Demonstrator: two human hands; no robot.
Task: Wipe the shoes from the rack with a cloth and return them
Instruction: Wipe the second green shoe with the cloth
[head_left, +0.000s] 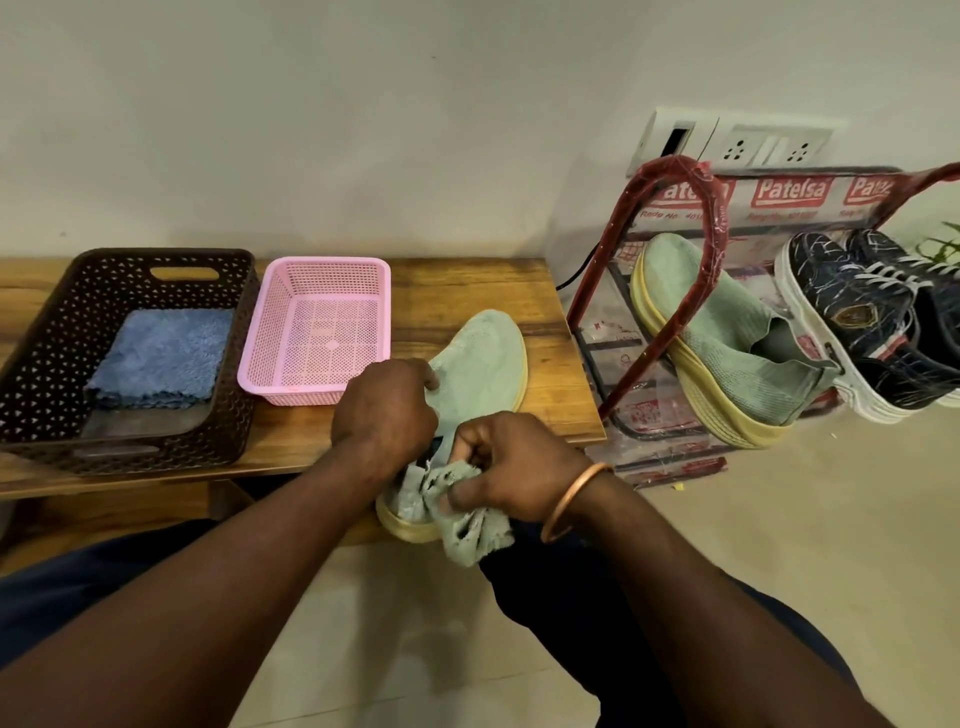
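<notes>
Presently, risks by item:
Shoe in hand: lying on the surface (467, 291), the green shoe (483, 364) pointing toe away, heel jutting past the near edge; risking a tip to the floor if pressed down hard at the heel.
Left hand: pressing on the shoe's upper, left hand (387, 405) clenched over the collar with fingers curled onto the knit; loosening here likely letting the shoe slide under the rubbing.
Right hand: gripping a bunched green cloth (462, 514), right hand (511, 467) closed tight around it at the heel; loose end dangling below the sole, possibly snagging or dragging against the lap.
Colour match: cloth and shoe nearly the same green, making missed patches hard to spot.
Rack: standing just beside the surface, the rack (675, 291) carrying the matching green shoe (727, 338) tilted steeply, heel low; possibly sliding off if knocked during the return.
Dark sneakers: sitting further right, the dark sneakers (872, 322) seemingly awaiting wiping.
Baskets: brown basket (47, 332) holding a blue cloth (161, 358), pink basket (317, 322) close to the left hand; risking a nudge.
</notes>
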